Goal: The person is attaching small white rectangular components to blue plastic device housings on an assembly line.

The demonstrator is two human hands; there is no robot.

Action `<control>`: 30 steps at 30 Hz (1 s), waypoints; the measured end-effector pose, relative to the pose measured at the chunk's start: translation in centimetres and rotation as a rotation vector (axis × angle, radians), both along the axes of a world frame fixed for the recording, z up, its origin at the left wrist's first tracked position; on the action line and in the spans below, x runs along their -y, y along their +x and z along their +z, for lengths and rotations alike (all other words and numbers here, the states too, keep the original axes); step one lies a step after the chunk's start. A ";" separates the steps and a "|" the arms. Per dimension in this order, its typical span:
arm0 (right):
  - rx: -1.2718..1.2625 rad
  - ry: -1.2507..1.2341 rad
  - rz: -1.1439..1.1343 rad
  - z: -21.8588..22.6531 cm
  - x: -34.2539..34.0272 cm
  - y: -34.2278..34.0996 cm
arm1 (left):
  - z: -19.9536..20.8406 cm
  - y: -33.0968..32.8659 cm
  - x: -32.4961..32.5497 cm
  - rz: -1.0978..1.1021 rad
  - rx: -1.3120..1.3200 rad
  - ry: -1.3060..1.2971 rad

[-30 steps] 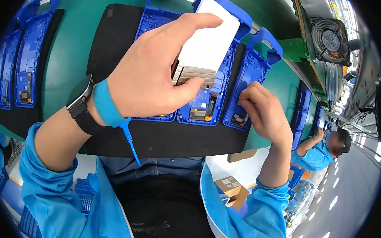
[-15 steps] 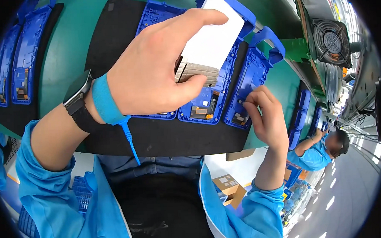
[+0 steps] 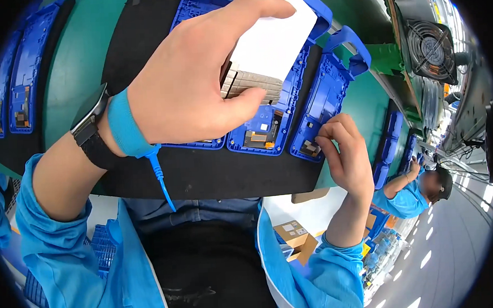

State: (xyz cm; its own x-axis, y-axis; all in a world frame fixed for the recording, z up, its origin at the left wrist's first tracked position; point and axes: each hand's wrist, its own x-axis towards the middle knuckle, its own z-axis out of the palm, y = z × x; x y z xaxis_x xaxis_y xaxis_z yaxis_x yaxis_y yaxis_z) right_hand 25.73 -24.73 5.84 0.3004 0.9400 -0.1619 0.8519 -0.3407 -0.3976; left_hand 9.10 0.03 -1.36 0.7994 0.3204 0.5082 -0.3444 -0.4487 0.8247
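Left hand (image 3: 191, 85): raised over the mat, thumb and fingers pinching a white sheet (image 3: 274, 37) that carries rows of small tan pads (image 3: 251, 83).
Right hand (image 3: 345, 158): fingertips pressed together at the near end of the rightmost blue tray (image 3: 326, 95), on a small tan piece (image 3: 310, 147).
Middle blue tray (image 3: 267, 128): holds a dark and tan component in its near end.
Black mat (image 3: 203, 172): bears the trays side by side, on the green bench (image 3: 62, 85).
Far left: more blue trays (image 3: 25, 70).
Wrist: blue strap (image 3: 125, 132), dark watch (image 3: 88, 119).

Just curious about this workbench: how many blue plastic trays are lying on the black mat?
3 visible: one mostly under the left hand, a middle one, and one at the right hand's fingertips. More may be hidden.
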 end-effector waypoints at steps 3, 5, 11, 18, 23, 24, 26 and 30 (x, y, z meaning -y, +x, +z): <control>-0.011 0.008 -0.005 0.0 -0.1 0.0 | -0.1 -0.2 -0.1 -0.011 -0.011 -0.005; 0.009 -0.012 0.012 0.0 -0.1 0.0 | -0.3 -0.4 -0.2 -0.019 -0.020 -0.011; 0.057 -0.003 0.014 -0.1 -0.3 -0.3 | -0.5 -0.6 -0.5 -0.045 -0.040 -0.022; 0.056 0.031 0.022 0.0 -0.3 -0.2 | 0.5 -0.5 -0.3 -0.065 -0.053 -0.008; -0.039 0.233 -0.118 0.6 -0.8 -0.4 | 1.2 -0.4 -0.4 -0.085 -0.032 -0.011; -0.041 0.244 -0.107 0.7 -1.2 -0.6 | 1.4 -0.5 -0.4 -0.074 -0.032 0.001; -0.026 0.386 -0.152 0.9 -2.4 -1.6 | 1.3 -0.3 -0.3 -0.105 -0.028 0.006; 0.021 0.429 -0.016 0.4 -5.6 -3.3 | 1.4 -0.3 -0.5 -0.115 0.019 0.015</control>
State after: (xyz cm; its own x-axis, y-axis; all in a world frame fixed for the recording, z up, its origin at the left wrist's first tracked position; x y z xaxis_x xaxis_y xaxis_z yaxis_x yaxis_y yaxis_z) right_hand 22.44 -19.11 6.29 0.3148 0.9158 0.2493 0.8572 -0.1615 -0.4890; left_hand 8.81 0.54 0.01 0.8206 0.2192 0.5278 -0.4102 -0.4171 0.8110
